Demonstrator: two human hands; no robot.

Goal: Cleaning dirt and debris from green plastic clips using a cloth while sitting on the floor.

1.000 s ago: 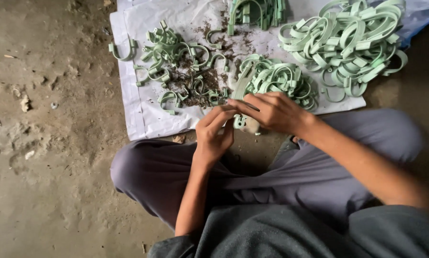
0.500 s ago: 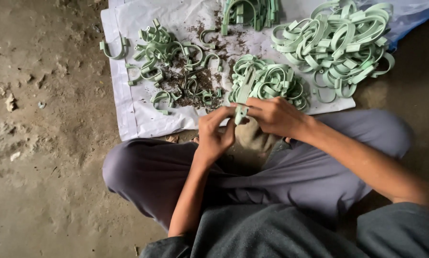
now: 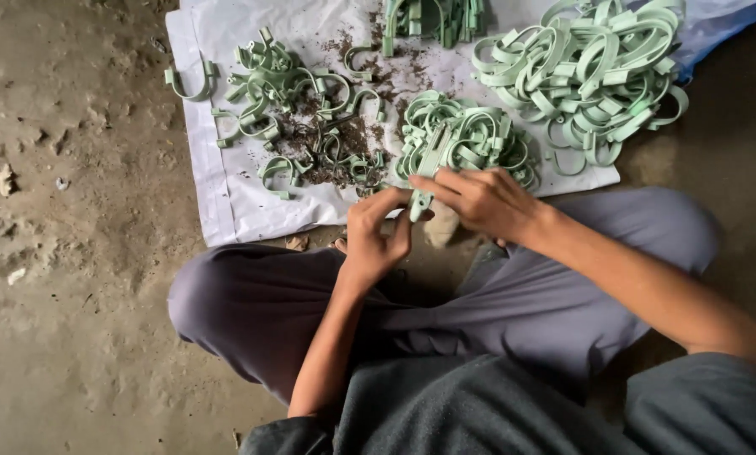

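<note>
Two hands pinched on one pale green plastic clip (image 3: 423, 181) over lap: left hand (image 3: 376, 236) at low end, right hand (image 3: 483, 200) w/ fingers curled on top; long axis near upright, tilted right. Behind, on white sheet (image 3: 226, 194), matte curved clip heaps (image 3: 593, 72), gritty brown debris (image 3: 344, 139)

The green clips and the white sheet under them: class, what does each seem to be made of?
Green clips: probably moulded plastic, matt, uniform pale green with thin springy curves. White sheet: likely woven plastic sacking, slightly glossy and creased. The clip held by both hands looks the same.
</note>
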